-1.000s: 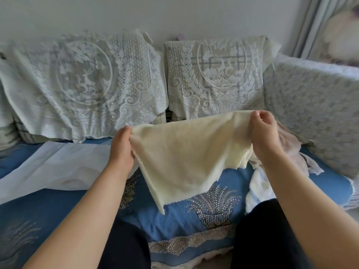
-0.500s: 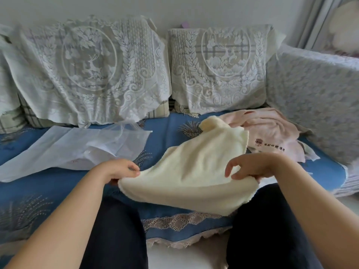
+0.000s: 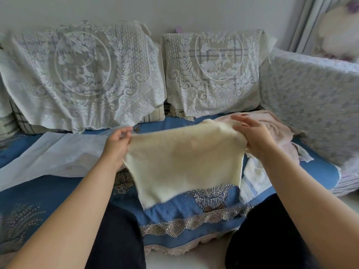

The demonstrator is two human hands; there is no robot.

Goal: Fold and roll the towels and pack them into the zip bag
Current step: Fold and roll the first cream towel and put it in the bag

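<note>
A cream towel (image 3: 182, 162) hangs spread between my hands above the blue sofa seat (image 3: 194, 212). My left hand (image 3: 116, 144) pinches its upper left corner. My right hand (image 3: 252, 136) grips its upper right corner, fingers curled over the edge. A pink towel (image 3: 275, 125) lies crumpled behind my right hand, and a white towel (image 3: 254, 177) lies under my right forearm. The clear zip bag (image 3: 52, 156) lies flat on the seat to the left.
Two lace-covered cushions (image 3: 83, 78) lean against the sofa back. A padded armrest (image 3: 314, 105) closes the right side. My dark-clothed knees (image 3: 116, 239) press against the lace-trimmed front edge of the seat.
The towel lay low on the seat half a second ago. Both hands have lifted it and pulled it taut, higher and farther from me, with my right hand moving up toward the pink towel.
</note>
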